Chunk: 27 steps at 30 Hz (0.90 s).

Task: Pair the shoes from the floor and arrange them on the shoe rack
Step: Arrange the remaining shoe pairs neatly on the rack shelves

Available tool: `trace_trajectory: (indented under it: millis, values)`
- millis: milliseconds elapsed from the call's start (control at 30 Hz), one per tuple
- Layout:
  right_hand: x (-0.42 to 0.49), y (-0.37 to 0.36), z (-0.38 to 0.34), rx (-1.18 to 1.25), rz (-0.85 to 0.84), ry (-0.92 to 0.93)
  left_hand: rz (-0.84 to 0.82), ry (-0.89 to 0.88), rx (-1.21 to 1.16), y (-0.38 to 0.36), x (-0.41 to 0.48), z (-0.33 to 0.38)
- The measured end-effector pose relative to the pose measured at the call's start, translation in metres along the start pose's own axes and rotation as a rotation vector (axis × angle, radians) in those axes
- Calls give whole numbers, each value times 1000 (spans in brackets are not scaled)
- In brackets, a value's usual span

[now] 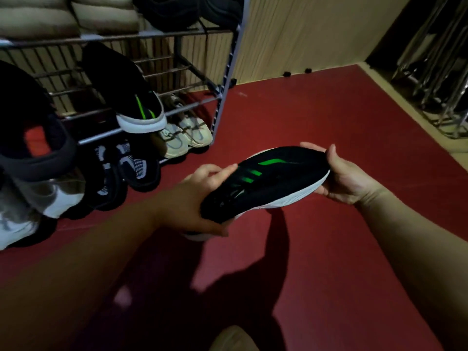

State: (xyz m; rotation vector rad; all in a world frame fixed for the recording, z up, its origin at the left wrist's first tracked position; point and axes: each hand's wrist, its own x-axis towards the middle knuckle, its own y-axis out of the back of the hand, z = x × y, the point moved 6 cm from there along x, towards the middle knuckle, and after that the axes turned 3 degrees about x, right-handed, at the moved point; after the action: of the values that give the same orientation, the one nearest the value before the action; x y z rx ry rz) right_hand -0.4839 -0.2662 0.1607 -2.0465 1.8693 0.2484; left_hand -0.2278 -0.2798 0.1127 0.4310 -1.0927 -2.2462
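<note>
Holding a black knit sneaker with green stripes and white sole [273, 181] above the floor: left hand [202, 196] wrapped round one end, right hand [347, 173] clasping the other. Up-left of the left hand, its matching sneaker [126, 97] waits alone on the grey metal shoe rack [224, 97]. Cream lace-up sneakers [182, 134] and others are already paired below — seemingly only this placement remains.

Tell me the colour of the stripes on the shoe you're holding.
Bright green stripes on the black shoe, which has a white sole; the head view shows them best.

At ten o'clock a metal shoe rack [152, 36] stands on the red floor [316, 110], a black green-striped shoe [126, 89] on its shelf.
</note>
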Motion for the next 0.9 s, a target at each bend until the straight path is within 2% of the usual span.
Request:
trace_trajectory:
  millis: [67,167,333,367,433,500,567,667,800,900]
  values:
    - [12,-13,-4,-19,-31,1,-2,-10,66,7,-15,-2]
    - [38,-36,-12,-71,3,-29,134,43,-1,26,-39,-5]
    - [90,-78,-13,31,214,-28,209,165,-234,56,-84,-17]
    - [98,-90,-12,-56,252,-2,255,203,-247,62,-94,-20]
    - [114,-117,-10,-437,277,75,353,282,-228,73,-112,-25]
    - [130,-159,-7,-735,180,179,446,377,-189,82,-129,-30]
    - [144,-198,-1,-899,52,265,538,497,-147,90,-146,-37]
    - [159,-243,13,-1222,10,304,618,653,-128,99,-168,-47]
    - [174,-264,13,-1023,140,306,637,707,-84,106,-173,-40]
    - [180,-266,6,-1166,174,365,688,729,-170,109,-167,-39]
